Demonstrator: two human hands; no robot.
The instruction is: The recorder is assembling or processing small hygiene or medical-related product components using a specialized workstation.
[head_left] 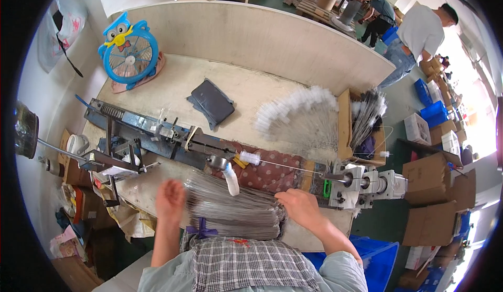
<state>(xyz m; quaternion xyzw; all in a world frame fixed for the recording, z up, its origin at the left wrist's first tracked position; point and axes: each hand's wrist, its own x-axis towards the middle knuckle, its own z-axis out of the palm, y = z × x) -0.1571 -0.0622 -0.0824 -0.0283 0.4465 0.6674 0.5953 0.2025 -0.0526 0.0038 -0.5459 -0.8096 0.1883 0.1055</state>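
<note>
A thick bundle of thin grey wires (pixel 236 211) lies across my lap, with a purple tie (pixel 201 229) at its lower left. At the bundle's right end, my right hand (pixel 301 206) is closed, thumb and fingertips pinching wire. My left hand (pixel 170 200) is raised just beyond the left end, smeared by motion, so its fingers do not show clearly. In front, a long bench machine (pixel 178 137) carries a white bristle piece (pixel 250 158) on a thin rod that runs to the metal chuck (pixel 346 178). A white-wrapped handle (pixel 231 181) points down toward the wires.
White-tipped wire brushes (pixel 298 111) are fanned on the table, beside a wooden box (pixel 344 127) of more. A dark pouch (pixel 212 103) and a blue cartoon fan (pixel 130 56) stand farther back. A blue bin (pixel 380 260) is at my right. Two people work beyond the partition (pixel 251 40).
</note>
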